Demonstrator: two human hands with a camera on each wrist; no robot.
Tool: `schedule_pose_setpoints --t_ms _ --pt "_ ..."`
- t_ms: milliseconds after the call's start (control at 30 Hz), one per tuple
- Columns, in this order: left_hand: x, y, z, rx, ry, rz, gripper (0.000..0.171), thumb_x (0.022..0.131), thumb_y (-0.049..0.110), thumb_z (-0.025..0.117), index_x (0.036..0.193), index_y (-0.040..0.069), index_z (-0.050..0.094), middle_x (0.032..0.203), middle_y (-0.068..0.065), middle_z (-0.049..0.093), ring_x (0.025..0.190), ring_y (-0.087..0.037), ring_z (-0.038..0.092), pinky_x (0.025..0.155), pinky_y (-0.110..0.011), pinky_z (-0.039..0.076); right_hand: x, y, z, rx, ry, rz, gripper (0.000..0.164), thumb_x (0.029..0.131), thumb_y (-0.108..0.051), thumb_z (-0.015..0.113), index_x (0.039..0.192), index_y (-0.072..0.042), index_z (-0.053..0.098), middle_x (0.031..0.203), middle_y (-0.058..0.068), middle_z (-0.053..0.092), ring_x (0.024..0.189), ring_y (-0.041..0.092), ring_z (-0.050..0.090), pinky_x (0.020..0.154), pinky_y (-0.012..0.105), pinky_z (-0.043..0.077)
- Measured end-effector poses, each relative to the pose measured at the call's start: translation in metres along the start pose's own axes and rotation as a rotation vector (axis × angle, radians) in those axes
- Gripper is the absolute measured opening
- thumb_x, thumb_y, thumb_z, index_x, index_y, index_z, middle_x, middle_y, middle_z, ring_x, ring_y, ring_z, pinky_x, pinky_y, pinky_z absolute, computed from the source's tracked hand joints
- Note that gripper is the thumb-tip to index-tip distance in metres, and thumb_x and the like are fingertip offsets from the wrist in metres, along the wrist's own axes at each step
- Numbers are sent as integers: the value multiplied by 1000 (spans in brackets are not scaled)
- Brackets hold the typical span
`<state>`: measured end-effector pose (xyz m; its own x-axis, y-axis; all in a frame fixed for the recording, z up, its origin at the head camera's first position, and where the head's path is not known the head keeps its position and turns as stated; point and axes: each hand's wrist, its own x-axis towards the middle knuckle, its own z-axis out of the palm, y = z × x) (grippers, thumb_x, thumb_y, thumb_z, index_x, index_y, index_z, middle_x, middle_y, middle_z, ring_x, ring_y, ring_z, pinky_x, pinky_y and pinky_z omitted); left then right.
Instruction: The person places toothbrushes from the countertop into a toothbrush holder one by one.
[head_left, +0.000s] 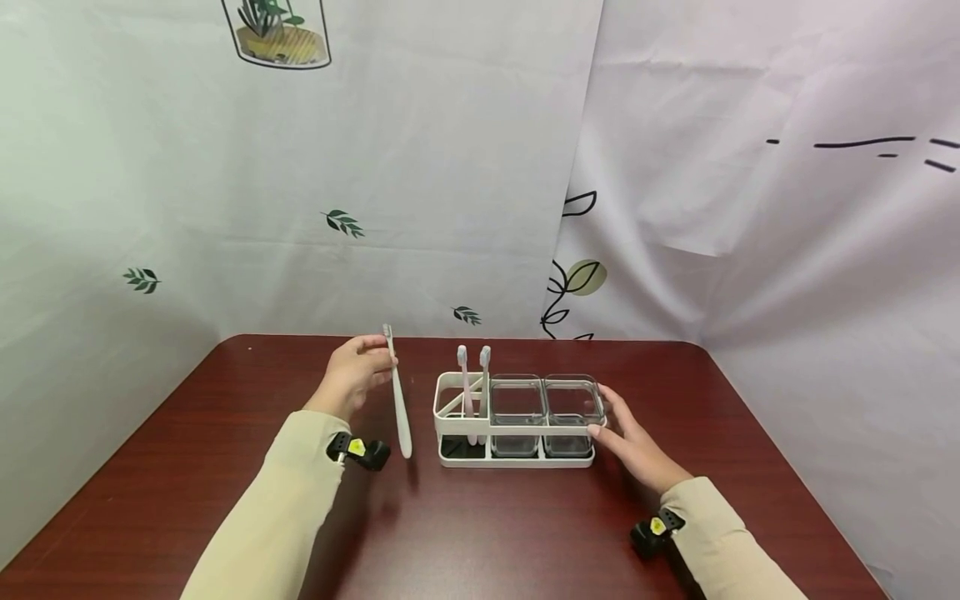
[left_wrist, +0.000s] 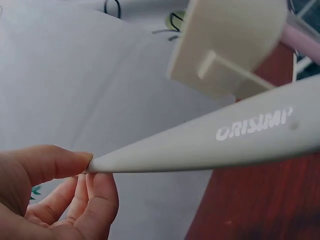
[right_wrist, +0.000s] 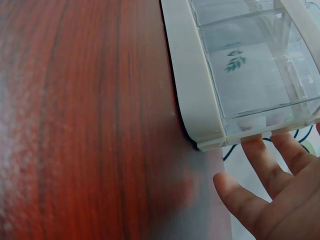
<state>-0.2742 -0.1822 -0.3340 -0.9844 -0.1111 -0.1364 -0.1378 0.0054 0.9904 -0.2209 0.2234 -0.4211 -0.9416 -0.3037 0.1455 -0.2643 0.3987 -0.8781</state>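
In the head view my left hand (head_left: 360, 371) pinches a pale toothbrush (head_left: 401, 408) near its bristle head, the thick handle end hanging down over the table. The left wrist view shows thumb and fingertips on the thin neck, with lettering along the handle. A white toothbrush holder (head_left: 517, 463) stands to its right, with two toothbrushes (head_left: 464, 375) upright in the left compartment and two clear cups (head_left: 573, 408) in the others. My right hand (head_left: 633, 446) rests with extended fingers against the holder's right end; in the right wrist view its thumb (right_wrist: 227, 185) stands apart from the holder.
The holder stands on a dark red wooden table (head_left: 480, 533) with rounded far corners. Behind the table hangs a pale cloth backdrop (head_left: 450, 167) with leaf prints. Black cameras are strapped to both wrists.
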Motion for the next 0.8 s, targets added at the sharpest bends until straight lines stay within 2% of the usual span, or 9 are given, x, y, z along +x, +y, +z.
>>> schedule_pose_setpoints --t_ms 133,233,500,800 --pt "-6 5 0 -69 -14 13 49 93 -5 54 139 -6 38 93 2 60 84 -9 63 74 -22 53 1 0 1 -2 3 3 67 99 -23 53 152 -12 14 142 20 36 132 36 35 104 58 29" --pt "-12 9 2 -117 -10 19 49 92 -6 54 139 -5 37 91 4 59 82 -7 63 71 -20 53 1 1 1 -9 8 -4 66 99 -22 53 152 -12 15 141 20 37 130 35 37 104 55 32" --pt "-26 17 9 -264 52 44 40 89 -9 57 126 4 45 91 2 57 77 -6 61 70 -20 53 1 1 2 -18 24 -15 65 98 -21 55 152 -13 19 138 19 42 122 26 43 97 27 39" --pt "-40 24 23 -346 84 106 41 88 -12 56 123 7 46 84 4 54 72 -7 61 68 -20 53 1 -2 2 -12 31 -11 65 98 -20 55 151 -12 18 137 19 42 120 26 44 98 32 39"
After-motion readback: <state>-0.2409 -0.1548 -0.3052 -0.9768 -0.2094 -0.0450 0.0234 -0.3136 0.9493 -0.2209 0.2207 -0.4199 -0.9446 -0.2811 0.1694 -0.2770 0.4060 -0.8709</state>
